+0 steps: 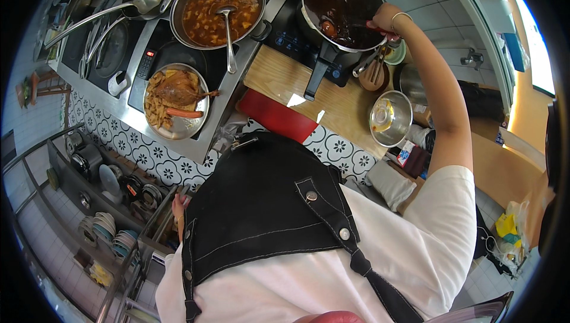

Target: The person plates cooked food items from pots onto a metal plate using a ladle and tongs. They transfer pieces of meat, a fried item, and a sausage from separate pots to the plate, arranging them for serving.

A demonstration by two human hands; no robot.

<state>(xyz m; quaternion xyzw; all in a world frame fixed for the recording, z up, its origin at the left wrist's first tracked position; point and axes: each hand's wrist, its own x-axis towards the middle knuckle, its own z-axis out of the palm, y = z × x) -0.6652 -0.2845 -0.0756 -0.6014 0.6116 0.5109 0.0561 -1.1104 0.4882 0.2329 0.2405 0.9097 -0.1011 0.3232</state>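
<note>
My right hand (386,19) reaches over the rim of a deep pot (325,49) and grips a red-handled utensil (376,26). The utensil's far end goes into dark brown liquid (340,0), where its tip is hard to make out. A round brown egg-like piece (328,28) shows at the surface near it. Low beside my apron, my left hand (179,206) is near a grey metal edge; the apron partly hides it, and whether it holds anything cannot be told.
Left of the pot stand a pan of chunky red-brown stew (209,15) with a ladle (227,38), and a metal plate (187,129) bearing a poultry leg and a sausage. A steel bowl (403,116) sits at right. Stacked bowls (104,225) fill shelving at lower left.
</note>
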